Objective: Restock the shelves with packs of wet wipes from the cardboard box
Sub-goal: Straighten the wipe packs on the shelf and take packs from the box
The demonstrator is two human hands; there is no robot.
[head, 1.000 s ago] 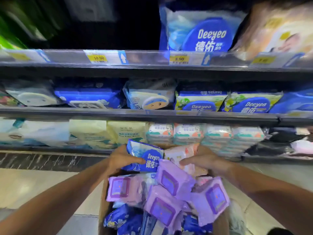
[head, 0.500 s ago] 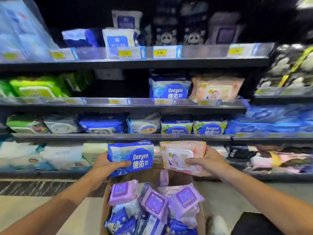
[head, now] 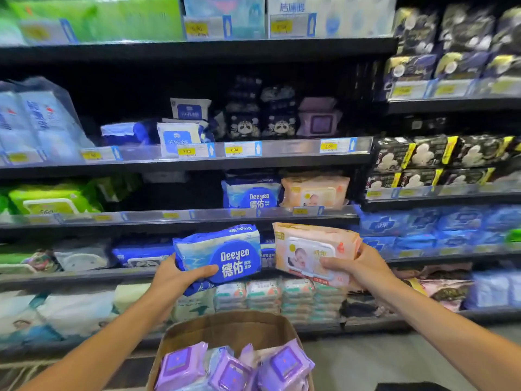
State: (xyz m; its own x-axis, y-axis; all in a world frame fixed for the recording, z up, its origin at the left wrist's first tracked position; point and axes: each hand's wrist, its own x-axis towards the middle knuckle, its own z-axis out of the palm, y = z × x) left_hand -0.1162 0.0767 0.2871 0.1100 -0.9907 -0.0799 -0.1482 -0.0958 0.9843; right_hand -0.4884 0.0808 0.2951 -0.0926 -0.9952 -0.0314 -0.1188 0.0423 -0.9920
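Observation:
My left hand grips a blue Deeyeo wipes pack from below, in front of the shelves at mid height. My right hand holds a pink baby wipes pack beside it, to the right. Both packs are raised above the open cardboard box at the bottom centre, which holds several purple packs. On the shelf just above the held packs stand a matching blue Deeyeo pack and a matching pink pack.
Black shelves run across the whole view, stocked with green, white, blue and dark panda-print packs. The shelf left of the blue Deeyeo pack has a dark gap. Black-and-yellow packs fill the right-hand unit. The floor lies right of the box.
Both hands have lifted their packs out of the box and up toward the shelves. The view has tilted upward, showing higher shelves.

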